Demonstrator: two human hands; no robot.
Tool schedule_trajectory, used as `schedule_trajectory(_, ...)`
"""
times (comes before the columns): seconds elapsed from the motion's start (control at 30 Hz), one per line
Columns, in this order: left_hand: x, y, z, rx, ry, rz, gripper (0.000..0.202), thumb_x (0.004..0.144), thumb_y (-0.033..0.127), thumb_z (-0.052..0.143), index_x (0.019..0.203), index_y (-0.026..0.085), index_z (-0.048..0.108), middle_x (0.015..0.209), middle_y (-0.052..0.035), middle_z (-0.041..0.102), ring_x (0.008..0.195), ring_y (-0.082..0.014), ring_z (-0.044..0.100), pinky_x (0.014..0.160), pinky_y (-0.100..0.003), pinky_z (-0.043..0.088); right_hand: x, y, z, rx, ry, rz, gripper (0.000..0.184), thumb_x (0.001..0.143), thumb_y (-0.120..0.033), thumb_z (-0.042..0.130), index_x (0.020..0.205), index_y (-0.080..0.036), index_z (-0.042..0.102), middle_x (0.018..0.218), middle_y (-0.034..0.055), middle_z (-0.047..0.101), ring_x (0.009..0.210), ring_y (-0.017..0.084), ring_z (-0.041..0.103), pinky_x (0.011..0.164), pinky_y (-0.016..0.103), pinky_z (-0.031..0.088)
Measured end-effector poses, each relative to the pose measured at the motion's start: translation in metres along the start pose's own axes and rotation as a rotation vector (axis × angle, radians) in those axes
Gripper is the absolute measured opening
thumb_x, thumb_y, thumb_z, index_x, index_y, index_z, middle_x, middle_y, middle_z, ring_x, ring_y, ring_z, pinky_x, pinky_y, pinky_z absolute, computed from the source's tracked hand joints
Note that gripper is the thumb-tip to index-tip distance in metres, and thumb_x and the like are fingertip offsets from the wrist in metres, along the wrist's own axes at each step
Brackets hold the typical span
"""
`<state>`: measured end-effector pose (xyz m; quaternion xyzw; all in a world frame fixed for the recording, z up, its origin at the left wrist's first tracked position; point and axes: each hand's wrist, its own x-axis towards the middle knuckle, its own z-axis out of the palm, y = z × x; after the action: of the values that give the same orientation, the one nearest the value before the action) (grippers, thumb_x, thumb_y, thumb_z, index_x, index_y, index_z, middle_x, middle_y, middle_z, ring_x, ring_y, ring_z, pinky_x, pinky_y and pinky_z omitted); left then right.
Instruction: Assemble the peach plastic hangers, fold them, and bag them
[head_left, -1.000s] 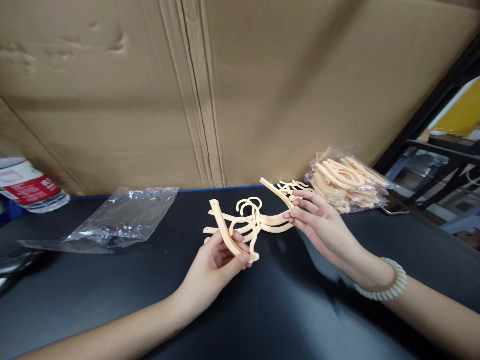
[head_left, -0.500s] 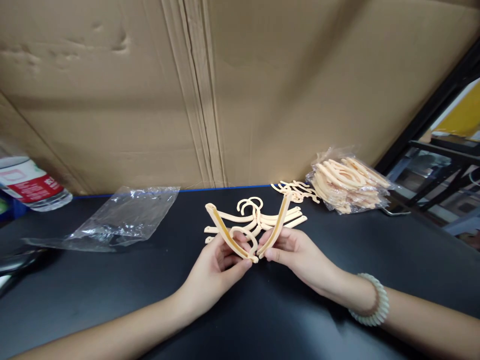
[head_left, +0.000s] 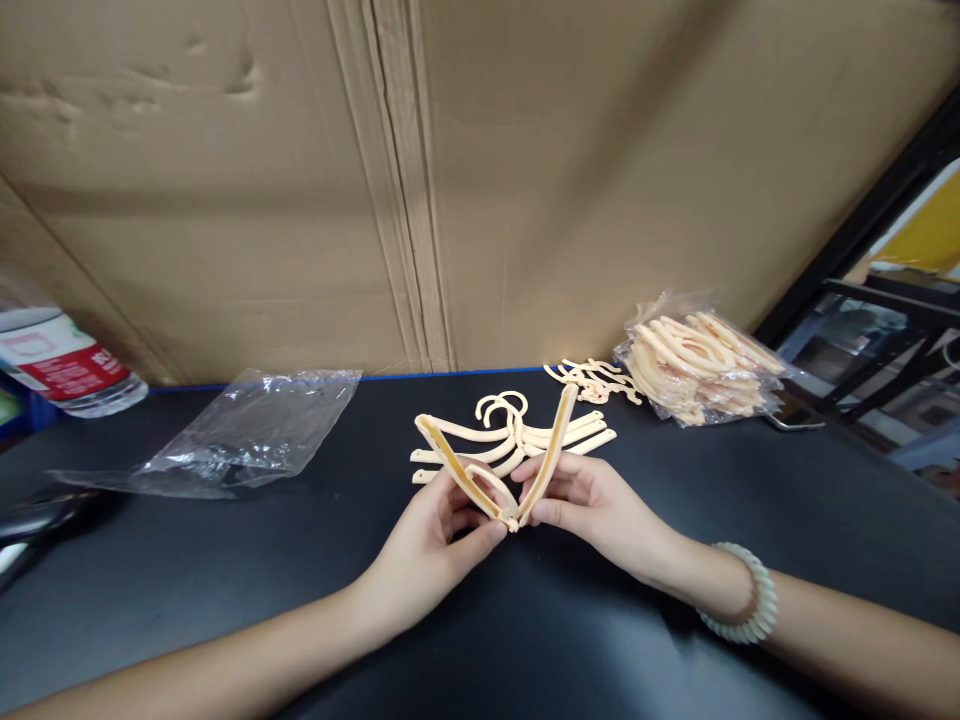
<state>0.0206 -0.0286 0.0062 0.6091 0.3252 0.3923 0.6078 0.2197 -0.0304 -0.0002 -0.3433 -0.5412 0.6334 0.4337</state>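
Observation:
My left hand (head_left: 439,525) grips a cream plastic hanger half with a hook (head_left: 457,468), its hollow side facing me. A second hanger arm (head_left: 553,445) is pinched between the thumb and fingers of my right hand (head_left: 574,500). The lower ends of both pieces meet in a V between my hands; whether they are locked together I cannot tell. Just behind, several cream hangers (head_left: 592,434) lie stacked on the black table, partly hidden by the held pieces, with their hooks pointing away from me.
Small curved cream pieces (head_left: 596,380) lie behind the stack. At the right is a clear bag full of hanger parts (head_left: 697,365). An emptied-looking clear plastic bag (head_left: 255,430) and a red-labelled bottle (head_left: 71,365) are at the left. Cardboard (head_left: 525,200) stands along the table's back.
The lower ends of the two pieces have come together from slightly apart. The hook in my left hand has tilted lower, and the right-hand arm has shifted slightly left.

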Motion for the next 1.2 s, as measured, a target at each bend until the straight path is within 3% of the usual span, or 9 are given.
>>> schedule_trajectory(0.5, 0.000, -0.005, 0.000, 0.012, 0.092, -0.034, 0.024, 0.074, 0.017, 0.073, 0.090, 0.019, 0.055, 0.081, 0.0002, 0.067, 0.079, -0.0152, 0.065, 0.075, -0.030, 0.055, -0.001, 0.000, 0.005, -0.063, 0.024, -0.043, 0.015, 0.071, -0.023, 0.078, 0.081, -0.019, 0.068, 0.080, 0.0006, 0.070, 0.078, 0.017, 0.067, 0.079, 0.032, 0.055)
schedule_trajectory(0.93, 0.001, -0.004, -0.001, -0.044, 0.140, -0.012, 0.025, 0.070, 0.018, 0.078, 0.084, 0.019, 0.057, 0.076, 0.0008, 0.071, 0.076, -0.0170, 0.068, 0.077, -0.034, 0.057, -0.005, 0.002, 0.013, -0.138, 0.105, -0.041, 0.024, 0.072, -0.033, 0.078, 0.085, -0.017, 0.066, 0.079, 0.0031, 0.069, 0.073, 0.017, 0.066, 0.074, 0.033, 0.055)
schedule_trajectory(1.2, -0.001, 0.000, 0.003, -0.024, 0.195, -0.026, 0.026, 0.069, 0.024, 0.080, 0.081, 0.018, 0.057, 0.073, 0.0004, 0.069, 0.072, -0.0179, 0.067, 0.073, -0.034, 0.057, -0.002, -0.007, 0.011, -0.152, 0.180, -0.084, 0.019, 0.070, -0.031, 0.078, 0.079, -0.019, 0.066, 0.077, 0.0013, 0.067, 0.071, 0.016, 0.063, 0.070, 0.031, 0.052)
